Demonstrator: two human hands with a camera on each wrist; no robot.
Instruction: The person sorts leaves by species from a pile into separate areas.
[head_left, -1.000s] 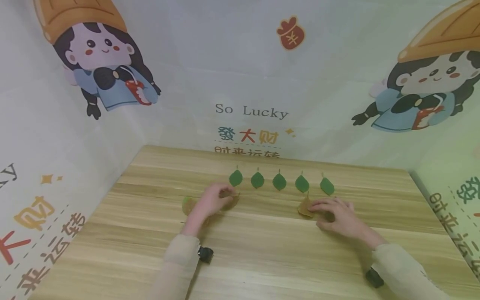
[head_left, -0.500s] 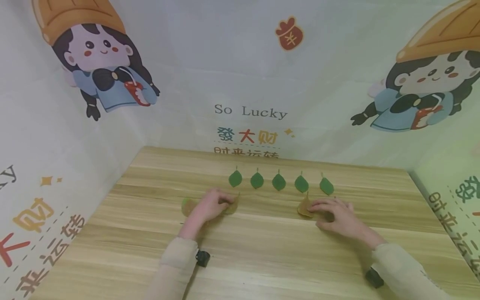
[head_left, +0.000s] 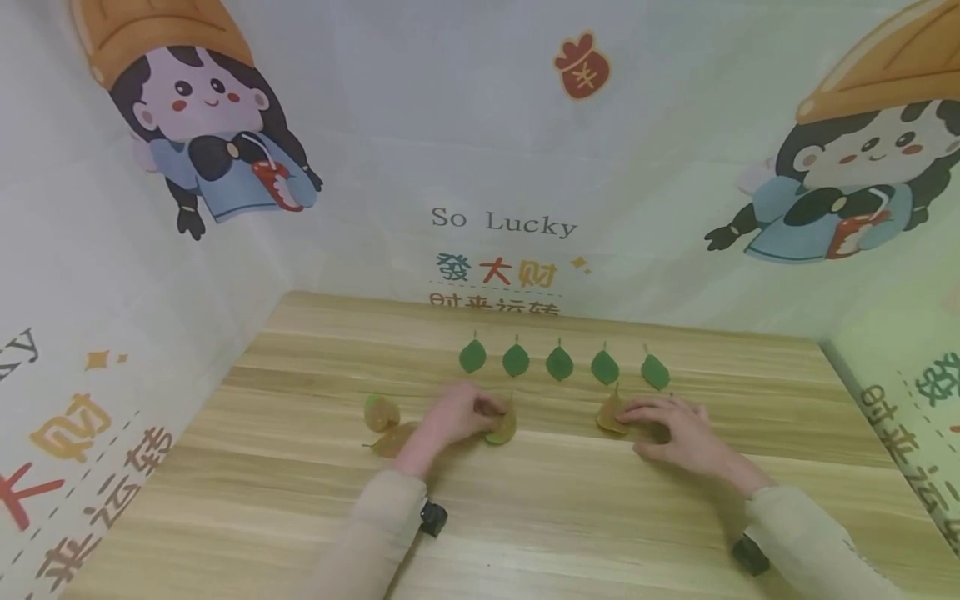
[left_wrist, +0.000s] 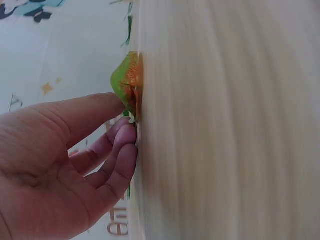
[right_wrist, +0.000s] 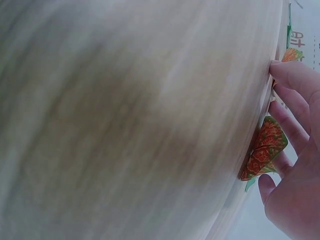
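My left hand [head_left: 456, 414] pinches a yellow-green and orange leaf [head_left: 502, 427] low over the wooden table, thumb and fingertips near its stem end. The left wrist view shows this leaf [left_wrist: 125, 80] slightly curled beyond the thumb. Farther right, my right hand [head_left: 678, 433] rests with fingers extended, the fingertips touching the edge of a brownish-yellow leaf [head_left: 610, 415]. Seen from the right wrist, another red-orange leaf [right_wrist: 269, 142] with green edges stands behind the fingers; in the head view that hand mostly hides it.
Several green leaves [head_left: 558, 364] form a row along the back of the table [head_left: 525, 508], stems toward the wall. Two more turning leaves, an upper one [head_left: 382, 412] and a lower one [head_left: 392, 438], lie left of my left hand. Printed cloth [head_left: 495, 150] surrounds the table.
My left hand has moved to the right with its leaf, uncovering more of the two leaves at the left. My right hand stays in place.
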